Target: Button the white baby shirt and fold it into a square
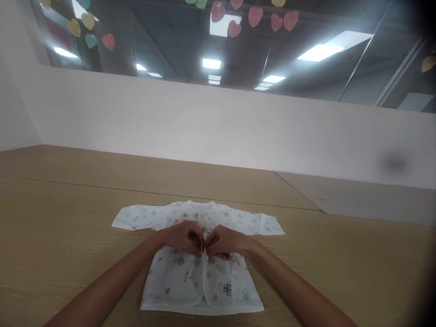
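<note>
A small white baby shirt [177, 281] with a green and pink print lies spread on the table, its sleeves stretched out to both sides and its neckline facing the wall. Down its middle runs a front opening whose lower corners are rounded. My left hand [185, 237] pinches the opening's left edge at mid-chest. Close beside it, my right hand [223, 240] is closed on the right edge, fingertips nearly touching those of the left. Whatever fastener may lie between the fingertips is hidden.
The wooden table [68, 218] has a seam running across it behind the shirt. A white wall [204, 122] rises at its back, with glass panels above bearing heart-shaped paper stickers [255, 17]. A grey surface [357, 200] adjoins at the right.
</note>
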The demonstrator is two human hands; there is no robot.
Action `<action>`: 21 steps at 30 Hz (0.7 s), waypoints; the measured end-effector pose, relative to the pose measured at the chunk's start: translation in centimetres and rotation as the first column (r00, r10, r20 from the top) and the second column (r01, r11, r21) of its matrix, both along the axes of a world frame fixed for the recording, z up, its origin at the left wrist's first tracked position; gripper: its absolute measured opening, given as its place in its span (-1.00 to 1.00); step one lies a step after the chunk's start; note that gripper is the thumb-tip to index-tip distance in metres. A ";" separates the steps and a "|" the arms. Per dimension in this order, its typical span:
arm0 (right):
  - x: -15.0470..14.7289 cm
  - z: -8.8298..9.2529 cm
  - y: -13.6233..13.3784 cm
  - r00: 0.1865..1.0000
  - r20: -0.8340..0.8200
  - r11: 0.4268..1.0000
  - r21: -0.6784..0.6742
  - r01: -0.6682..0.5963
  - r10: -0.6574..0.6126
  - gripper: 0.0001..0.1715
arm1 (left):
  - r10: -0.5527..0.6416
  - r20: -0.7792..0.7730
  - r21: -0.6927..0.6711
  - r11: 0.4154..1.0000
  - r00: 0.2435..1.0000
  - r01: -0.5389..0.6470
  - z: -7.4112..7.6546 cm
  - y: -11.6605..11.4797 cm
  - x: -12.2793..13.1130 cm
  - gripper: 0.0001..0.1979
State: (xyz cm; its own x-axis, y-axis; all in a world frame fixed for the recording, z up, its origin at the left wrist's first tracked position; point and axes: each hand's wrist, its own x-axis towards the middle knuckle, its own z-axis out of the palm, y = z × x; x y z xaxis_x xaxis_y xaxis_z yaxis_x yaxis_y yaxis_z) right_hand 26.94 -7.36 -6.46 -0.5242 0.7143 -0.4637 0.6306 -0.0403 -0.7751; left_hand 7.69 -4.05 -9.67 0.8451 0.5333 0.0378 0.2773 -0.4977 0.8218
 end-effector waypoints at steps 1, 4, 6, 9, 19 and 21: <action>0.0 0.0 0.0 1.000 -0.005 1.000 -0.011 0.004 -0.004 -0.90 | -0.001 0.005 -0.034 0.999 1.000 0.001 -0.1 0.1 0.0 -0.85; 0.0 -0.1 0.1 0.999 -0.027 0.999 -0.031 0.022 -0.022 -0.90 | -0.002 0.024 -0.160 0.987 1.000 0.006 -0.4 0.3 0.0 -0.83; 0.1 -0.1 0.1 0.999 -0.033 0.999 -0.039 0.027 -0.028 -0.90 | 0.017 0.042 -0.217 0.976 0.999 -0.007 -0.5 0.4 -0.1 -0.83; 0.2 0.3 0.2 0.999 -0.039 0.999 -0.048 0.024 -0.026 -0.91 | 0.046 0.078 -0.260 0.965 0.996 -0.024 -0.3 0.4 -0.2 -0.83; 0.2 0.8 0.2 0.999 -0.019 0.998 -0.040 0.048 -0.049 -0.92 | 0.049 0.106 -0.267 0.963 0.993 -0.019 -0.2 0.2 -0.3 -0.83; 0.1 0.3 0.1 1.000 -0.024 0.999 -0.037 0.019 -0.020 -0.92 | 0.047 0.100 -0.258 0.966 0.994 -0.020 -0.2 0.2 -0.3 -0.81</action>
